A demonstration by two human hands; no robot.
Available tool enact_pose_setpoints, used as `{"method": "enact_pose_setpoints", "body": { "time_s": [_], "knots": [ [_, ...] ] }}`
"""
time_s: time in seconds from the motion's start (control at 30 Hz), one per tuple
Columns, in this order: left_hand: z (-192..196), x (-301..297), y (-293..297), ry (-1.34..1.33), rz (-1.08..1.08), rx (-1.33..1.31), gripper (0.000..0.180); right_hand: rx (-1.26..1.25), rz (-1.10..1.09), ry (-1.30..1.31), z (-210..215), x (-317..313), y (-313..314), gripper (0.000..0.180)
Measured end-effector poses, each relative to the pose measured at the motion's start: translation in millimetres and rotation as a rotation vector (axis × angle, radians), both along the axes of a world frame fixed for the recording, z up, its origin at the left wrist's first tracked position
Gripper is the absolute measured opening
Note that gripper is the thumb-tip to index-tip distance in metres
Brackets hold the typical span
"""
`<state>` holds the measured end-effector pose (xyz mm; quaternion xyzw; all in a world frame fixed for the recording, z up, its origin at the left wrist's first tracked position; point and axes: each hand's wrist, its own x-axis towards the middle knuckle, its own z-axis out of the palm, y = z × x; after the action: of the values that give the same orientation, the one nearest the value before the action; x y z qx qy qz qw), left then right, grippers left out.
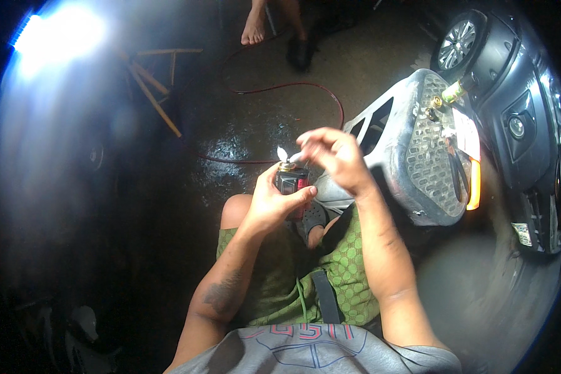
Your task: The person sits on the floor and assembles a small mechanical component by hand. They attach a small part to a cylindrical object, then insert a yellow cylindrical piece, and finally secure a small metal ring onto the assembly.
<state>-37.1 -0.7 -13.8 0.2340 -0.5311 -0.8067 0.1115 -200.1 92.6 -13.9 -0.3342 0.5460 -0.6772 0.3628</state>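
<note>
My left hand (274, 202) is wrapped around a small black box-shaped container (287, 181) with a red patch on its side and a brass-coloured ring at its top. A small white leaf-shaped piece (282, 153) stands up from that ring. My right hand (336, 159) is just above and to the right of the container, slightly smeared by motion. Its fingers are curled together beside a second small white bit (295, 158); whether they grip this bit is hard to make out.
On my right stands a grey plastic step stool (408, 143) bearing a green-labelled bottle (458, 88), small brass parts (436, 101) and an orange-edged item (474, 184). Beyond it is a dark car bumper (517, 124). A red hose (280, 86) crosses the wet floor. Another person's foot (253, 28) is ahead.
</note>
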Motion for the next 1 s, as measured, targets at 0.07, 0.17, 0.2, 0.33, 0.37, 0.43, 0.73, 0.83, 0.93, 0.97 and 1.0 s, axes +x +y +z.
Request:
{"method": "enact_pose_setpoints", "body": {
  "time_s": [0.07,0.17,0.2,0.33,0.37,0.43,0.73,0.83,0.93,0.97,1.0],
  "knots": [
    [1.1,-1.0,1.6,-0.007,-0.005,0.009,0.041,0.072,0.060,0.133,-3.4,1.7,2.0,0.012],
    [2.9,0.6,2.1,-0.016,-0.001,-0.028,0.040,0.008,-0.311,-0.045,-7.8,-6.6,-1.9,0.011],
    [3.0,1.0,2.1,-0.018,0.003,-0.053,0.040,-0.018,-0.493,-0.029,-8.8,-9.9,-3.9,0.011],
    [0.7,1.3,1.8,-0.060,0.014,-0.132,0.043,0.142,-0.584,0.372,-9.1,-14.5,-12.4,0.030],
    [-0.8,1.6,2.1,-0.090,0.004,-0.156,0.045,0.287,-0.628,0.615,-8.0,-16.1,-12.7,0.040],
    [-4.5,2.0,2.9,-0.088,0.007,-0.258,0.047,0.492,-0.522,0.311,-5.1,-22.3,-10.0,0.060],
    [-3.8,3.3,5.1,0.000,0.079,-0.504,0.039,0.503,-0.368,0.290,-1.4,-29.6,-8.6,0.082],
    [-1.6,3.1,4.0,0.002,0.084,-0.525,0.035,0.237,-0.522,0.883,-6.6,-28.6,-6.2,0.068],
    [-6.0,2.7,2.4,-0.032,0.062,-0.514,0.035,0.123,-0.546,0.781,-14.9,-28.7,-6.0,0.063],
    [-8.3,2.8,2.8,-0.049,0.053,-0.497,0.036,0.290,-0.353,0.240,-15.2,-29.2,-1.1,0.077],
    [-10.4,2.7,3.4,-0.042,0.040,-0.469,0.037,0.305,-0.283,0.063,-15.7,-28.5,-3.2,0.087]
  ]
}}
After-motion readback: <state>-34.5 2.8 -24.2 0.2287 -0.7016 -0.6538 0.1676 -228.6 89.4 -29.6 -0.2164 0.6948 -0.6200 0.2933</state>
